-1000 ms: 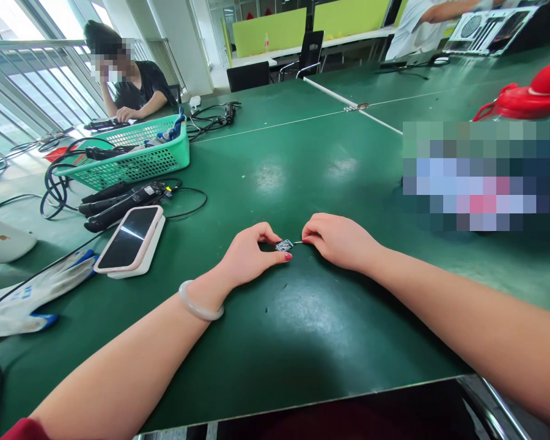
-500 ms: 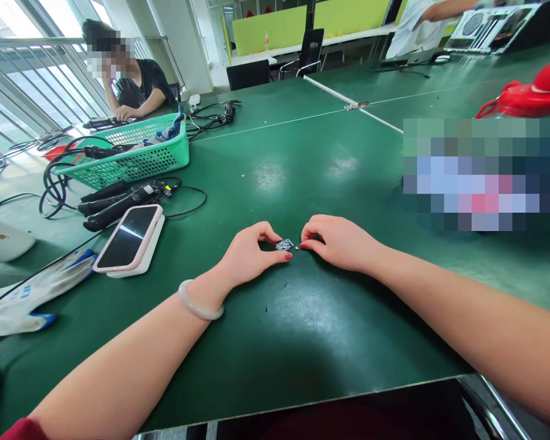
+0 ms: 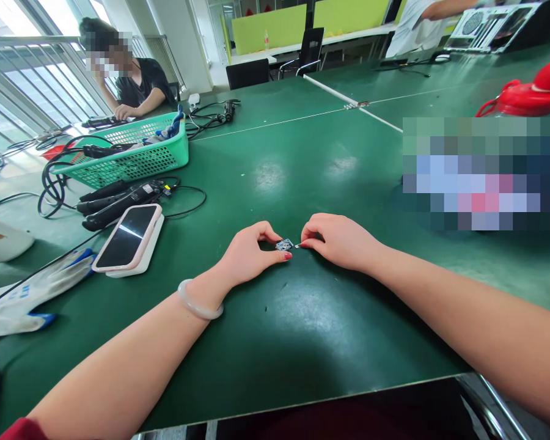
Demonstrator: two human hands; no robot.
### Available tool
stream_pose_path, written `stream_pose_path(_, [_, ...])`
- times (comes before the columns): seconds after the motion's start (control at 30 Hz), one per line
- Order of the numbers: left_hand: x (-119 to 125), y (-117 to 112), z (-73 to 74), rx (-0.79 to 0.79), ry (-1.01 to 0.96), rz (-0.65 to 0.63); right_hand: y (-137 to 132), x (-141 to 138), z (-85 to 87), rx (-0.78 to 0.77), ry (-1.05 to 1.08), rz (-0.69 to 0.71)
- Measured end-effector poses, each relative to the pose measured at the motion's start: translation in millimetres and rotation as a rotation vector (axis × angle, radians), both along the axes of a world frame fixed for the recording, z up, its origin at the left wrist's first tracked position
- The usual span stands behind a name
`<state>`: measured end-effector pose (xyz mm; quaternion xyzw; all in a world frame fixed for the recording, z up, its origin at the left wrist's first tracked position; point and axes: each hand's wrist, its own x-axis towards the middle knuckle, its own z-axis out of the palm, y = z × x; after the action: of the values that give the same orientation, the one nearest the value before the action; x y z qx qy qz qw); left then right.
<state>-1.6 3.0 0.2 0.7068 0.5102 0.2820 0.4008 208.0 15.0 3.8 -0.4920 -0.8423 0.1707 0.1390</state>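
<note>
A small circuit board (image 3: 284, 245) with a dark, light-flecked face is pinched between the thumb and fingers of my left hand (image 3: 253, 247). Just right of the board, my right hand (image 3: 337, 240) has its thumb and fingertips closed on a tiny light-coloured piece (image 3: 297, 246), too small to name. A narrow gap seems to lie between piece and board; whether they touch, I cannot tell. Both hands are low over the green table (image 3: 302, 342), near its middle. A pale bangle (image 3: 199, 300) circles my left wrist.
Left of my arm lie a phone (image 3: 131, 235) on a white box, black handheld tools (image 3: 119, 201) with cables, and work gloves (image 3: 41, 290). Behind them stands a green basket (image 3: 165, 154). A red-topped object (image 3: 527, 98) is at right. One person (image 3: 146, 82) sits across the table.
Almost nothing has moved. The tiny piece in my right fingers shows slightly more of its light surface; both hands keep their places.
</note>
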Motion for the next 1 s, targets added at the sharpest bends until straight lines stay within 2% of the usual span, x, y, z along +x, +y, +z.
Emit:
stream_pose_path(0.17, [0.9,-0.5,1.7,-0.012,0.007,0.003,-3.8,-1.5,4.0,0.091,0.121,-0.060])
stream_pose_path(0.3, [1.3,-1.8,2.1,0.001,0.006,-0.005,-12.7,-7.0,5.3,0.133,0.220,-0.001])
stream_pose_path(0.53, [1.2,-1.4,1.2,0.006,-0.009,-0.028,-18.1,-15.8,-1.9,0.151,0.229,0.063])
stream_pose_path(0.83, [1.6,-1.9,1.1,0.011,-0.009,-0.031,-18.6,-15.0,0.8,0.167,0.223,0.063])
stream_pose_path(1.0, [1.1,-1.3,2.4,0.006,-0.047,-0.021,-17.8,-12.1,1.6,0.174,0.230,0.017])
